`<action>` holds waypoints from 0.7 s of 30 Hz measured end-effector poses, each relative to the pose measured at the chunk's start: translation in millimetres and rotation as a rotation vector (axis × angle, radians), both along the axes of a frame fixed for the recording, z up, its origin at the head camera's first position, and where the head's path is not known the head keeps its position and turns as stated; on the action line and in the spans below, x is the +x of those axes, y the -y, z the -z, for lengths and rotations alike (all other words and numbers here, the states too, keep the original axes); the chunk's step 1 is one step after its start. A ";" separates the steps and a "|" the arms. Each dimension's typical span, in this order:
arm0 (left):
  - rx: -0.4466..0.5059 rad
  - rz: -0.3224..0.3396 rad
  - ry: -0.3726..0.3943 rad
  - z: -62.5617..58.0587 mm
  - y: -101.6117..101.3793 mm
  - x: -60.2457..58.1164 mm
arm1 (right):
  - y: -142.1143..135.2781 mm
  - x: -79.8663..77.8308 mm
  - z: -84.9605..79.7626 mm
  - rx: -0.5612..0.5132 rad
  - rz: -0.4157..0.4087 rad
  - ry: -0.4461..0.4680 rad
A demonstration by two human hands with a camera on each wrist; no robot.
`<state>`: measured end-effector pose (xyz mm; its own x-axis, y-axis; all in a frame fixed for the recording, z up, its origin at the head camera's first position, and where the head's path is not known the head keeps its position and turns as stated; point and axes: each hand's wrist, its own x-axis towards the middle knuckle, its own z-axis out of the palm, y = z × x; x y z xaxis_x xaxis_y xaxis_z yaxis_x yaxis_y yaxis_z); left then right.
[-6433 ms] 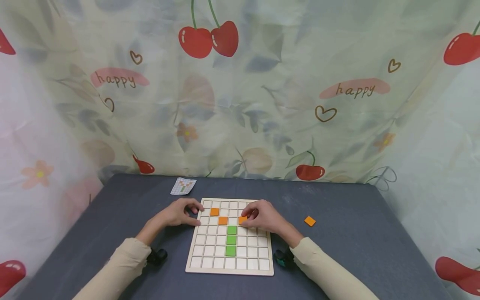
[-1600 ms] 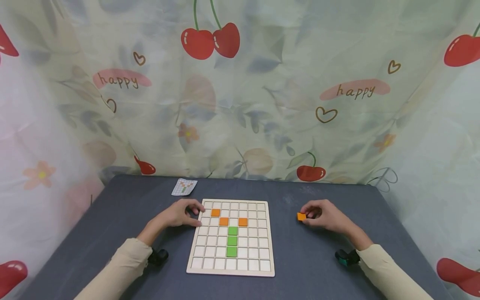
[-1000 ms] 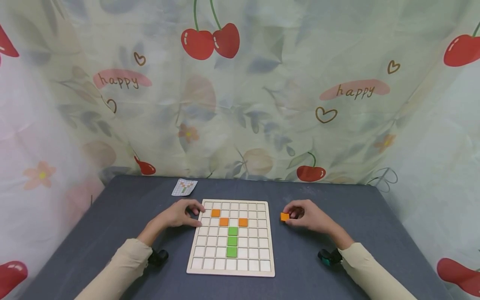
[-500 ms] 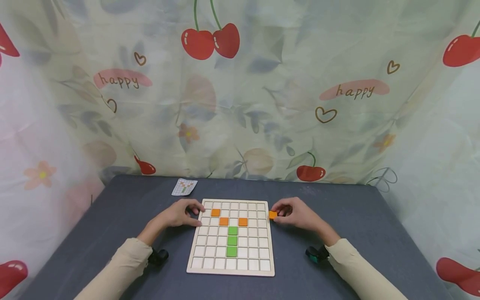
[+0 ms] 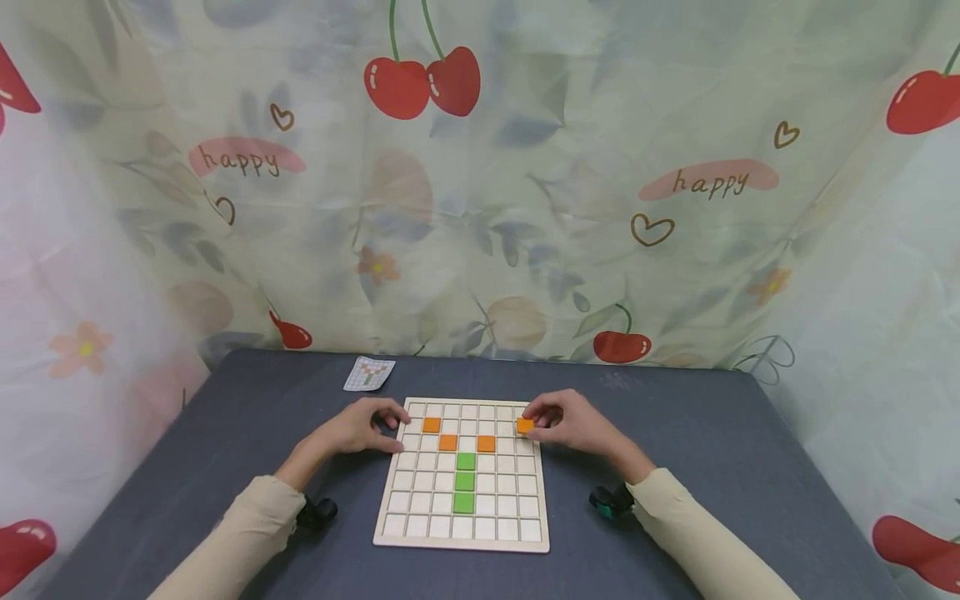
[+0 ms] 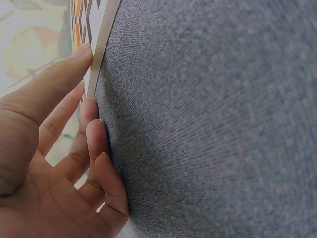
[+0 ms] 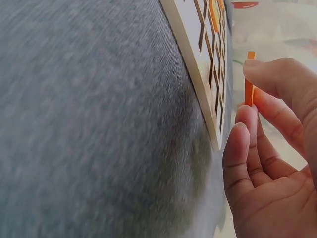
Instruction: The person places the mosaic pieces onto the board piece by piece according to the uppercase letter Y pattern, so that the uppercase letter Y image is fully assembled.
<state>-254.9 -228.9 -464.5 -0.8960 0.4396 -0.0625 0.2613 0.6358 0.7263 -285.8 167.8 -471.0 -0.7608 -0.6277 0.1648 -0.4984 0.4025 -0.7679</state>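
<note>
A pale wooden grid board (image 5: 461,546) lies flat on the table. Three green square tiles (image 5: 465,482) form a column in it. Three orange square tiles sit in its upper cells: one at upper left (image 5: 432,425), one lower (image 5: 447,442), one further right (image 5: 486,443). My right hand (image 5: 577,423) pinches another orange square tile (image 5: 525,426) between thumb and fingers over the board's upper right; the right wrist view shows this tile (image 7: 249,91) raised off the surface. My left hand (image 5: 360,425) touches the board's left edge, thumb and fingertips on its rim (image 6: 97,57).
A small card (image 5: 369,374) printed with a coloured grid pattern lies behind the board, to the left. Dark cloth covers the table (image 5: 675,533). A patterned curtain (image 5: 495,208) hangs behind and at both sides.
The right hand let go of an orange tile on the board, picked up the loose one from the table at right, and carried it left over the board. The left hand stayed put.
</note>
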 end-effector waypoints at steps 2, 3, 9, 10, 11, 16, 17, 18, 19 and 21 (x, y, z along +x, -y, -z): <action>0.000 0.003 -0.005 -0.4 -0.1 0.6 | 3.0 -1.0 0.9 -0.005 -0.003 0.002; 0.000 0.004 -0.005 -0.4 -0.1 0.7 | 4.7 -1.3 1.2 -0.009 -0.005 0.004; 0.005 0.012 -0.011 -1.4 0.6 0.9 | 15.8 -2.6 0.4 0.014 -0.008 0.008; 0.007 0.015 -0.013 -1.4 0.8 0.9 | 17.6 -2.7 0.3 0.024 -0.006 0.006; 0.007 0.018 -0.016 -1.5 0.9 0.8 | 19.3 -2.7 0.3 0.032 -0.007 0.008; 0.002 0.012 -0.014 0.0 1.1 -0.1 | 26.8 -2.3 -0.5 0.058 -0.011 0.023; 0.001 0.009 -0.012 0.4 1.2 -0.3 | 28.0 -2.1 -0.7 0.062 -0.012 0.029; -0.002 0.005 -0.010 0.8 1.3 -0.5 | 29.1 -2.1 -0.9 0.067 -0.010 0.033; -0.004 0.003 -0.008 1.1 1.4 -0.6 | 30.0 -2.2 -0.8 0.072 -0.008 0.036; -0.008 0.000 -0.007 1.4 1.7 -0.7 | 31.8 -2.6 -0.5 0.082 -0.002 0.038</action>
